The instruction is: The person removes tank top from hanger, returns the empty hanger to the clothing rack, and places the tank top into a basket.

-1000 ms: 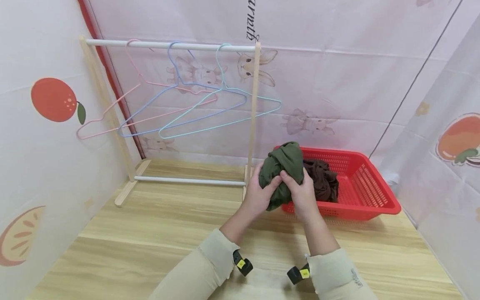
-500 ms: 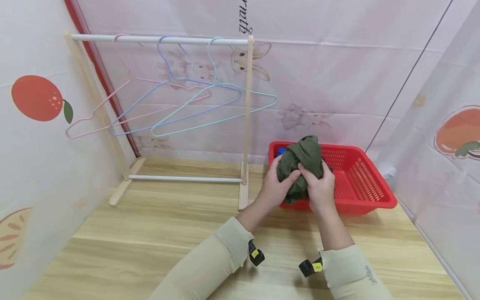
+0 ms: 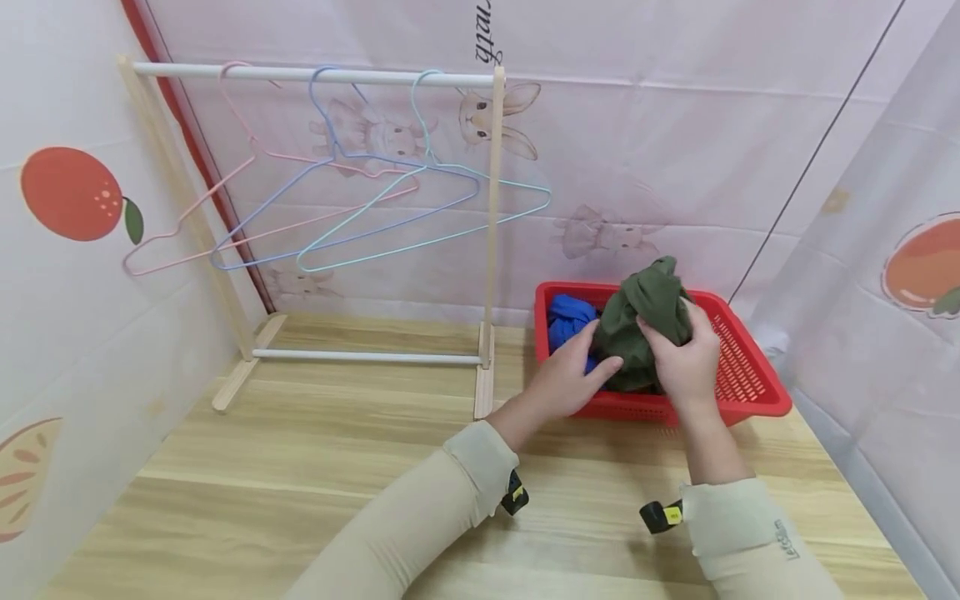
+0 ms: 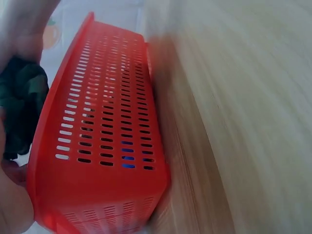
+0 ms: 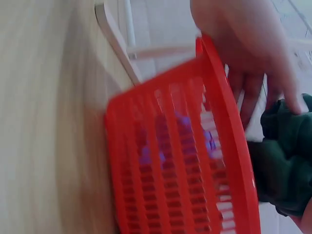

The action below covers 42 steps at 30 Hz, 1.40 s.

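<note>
A bunched dark green cloth (image 3: 637, 325) hangs over the red plastic basket (image 3: 750, 358) in the head view. My right hand (image 3: 690, 358) grips its right side, thumb on the near face. My left hand (image 3: 566, 379) is at the cloth's left side over the front rim, its fingers loosely straight and thumb apart. Seen from the right wrist, the left hand (image 5: 248, 48) has its fingers spread, and the thumb tip is right at the green cloth (image 5: 287, 151). Inside the basket, at its left end, a crumpled blue cloth (image 3: 570, 317) lies behind the left hand.
Left of the basket stands a wooden rack with a white top bar (image 3: 300, 75). From it hang a pink hanger (image 3: 187, 208), a blue hanger (image 3: 277, 200) and a mint hanger (image 3: 360, 208). Printed curtains enclose the wooden table (image 3: 300, 467).
Both hands have moved right with the green cloth, over the basket. My left hand has loosened from the cloth while the right keeps its grip. The blue cloth has come into fuller view.
</note>
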Each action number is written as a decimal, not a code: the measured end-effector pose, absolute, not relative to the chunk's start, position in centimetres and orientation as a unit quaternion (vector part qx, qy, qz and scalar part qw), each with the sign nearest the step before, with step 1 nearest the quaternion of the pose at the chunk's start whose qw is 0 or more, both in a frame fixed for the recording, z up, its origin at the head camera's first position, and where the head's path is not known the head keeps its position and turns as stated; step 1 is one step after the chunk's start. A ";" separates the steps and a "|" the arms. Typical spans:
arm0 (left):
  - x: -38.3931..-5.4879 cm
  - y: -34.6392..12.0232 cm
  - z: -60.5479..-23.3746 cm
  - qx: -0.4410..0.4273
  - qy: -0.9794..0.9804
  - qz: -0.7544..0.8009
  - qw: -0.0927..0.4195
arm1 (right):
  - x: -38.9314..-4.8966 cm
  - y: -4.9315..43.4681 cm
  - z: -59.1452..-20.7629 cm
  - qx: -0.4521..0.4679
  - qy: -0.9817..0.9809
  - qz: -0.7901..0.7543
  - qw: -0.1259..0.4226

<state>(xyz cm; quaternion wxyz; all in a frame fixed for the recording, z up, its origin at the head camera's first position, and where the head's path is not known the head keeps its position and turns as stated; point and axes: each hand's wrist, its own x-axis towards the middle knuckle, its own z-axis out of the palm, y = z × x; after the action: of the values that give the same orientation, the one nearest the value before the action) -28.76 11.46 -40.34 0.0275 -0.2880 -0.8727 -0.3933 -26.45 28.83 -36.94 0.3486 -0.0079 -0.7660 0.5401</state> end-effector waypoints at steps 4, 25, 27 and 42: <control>-28.6 12.2 -40.3 -0.276 -0.916 -0.291 0.022 | -27.2 30.8 -36.5 -0.025 -0.774 0.497 0.392; -29.3 14.2 -40.2 -0.247 -0.955 -0.166 -0.009 | -31.6 36.5 -39.5 -0.095 -0.915 0.278 0.278; -29.5 14.4 -40.1 -0.250 -0.955 -0.160 -0.017 | -32.0 36.9 -39.9 -0.098 -0.929 0.258 0.248; -30.7 17.8 -39.9 -0.324 -0.940 -0.101 0.021 | -33.6 37.4 -41.5 -0.054 -0.967 0.205 0.141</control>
<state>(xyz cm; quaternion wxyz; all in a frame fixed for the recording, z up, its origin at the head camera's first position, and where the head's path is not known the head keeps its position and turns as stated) -30.67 17.84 -39.91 0.0208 -0.3238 -0.9405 -0.1010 -33.61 37.36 -41.46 0.1415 -0.0544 -0.9669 0.2053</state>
